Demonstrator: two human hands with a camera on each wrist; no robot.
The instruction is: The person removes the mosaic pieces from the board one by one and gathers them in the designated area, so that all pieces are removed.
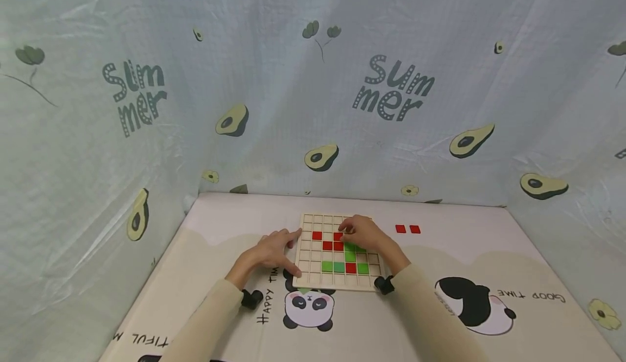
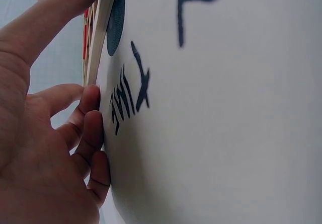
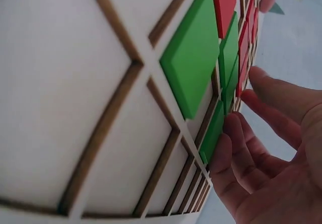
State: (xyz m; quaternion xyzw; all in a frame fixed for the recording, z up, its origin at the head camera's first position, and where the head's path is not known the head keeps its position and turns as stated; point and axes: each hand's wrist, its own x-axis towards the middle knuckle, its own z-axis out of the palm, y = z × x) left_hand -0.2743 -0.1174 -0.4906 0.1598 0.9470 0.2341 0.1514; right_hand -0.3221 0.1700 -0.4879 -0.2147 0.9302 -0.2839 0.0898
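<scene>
Two red tiles lie right of our bent-fingered right hand, whose hold we cannot tell; our spread left hand touches the grid board.

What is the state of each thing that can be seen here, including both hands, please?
Board: flat on the table, partly filled.
Red squares: several lie on the board.
Green squares: on the board.
Loose red squares: two, flat on the table, apart.
Left hand: thumb and fingers spread, touching the board's edge.
Right hand: over the board, fingers bent; cannot tell if holding something.
Curtain: hanging, creased.
</scene>
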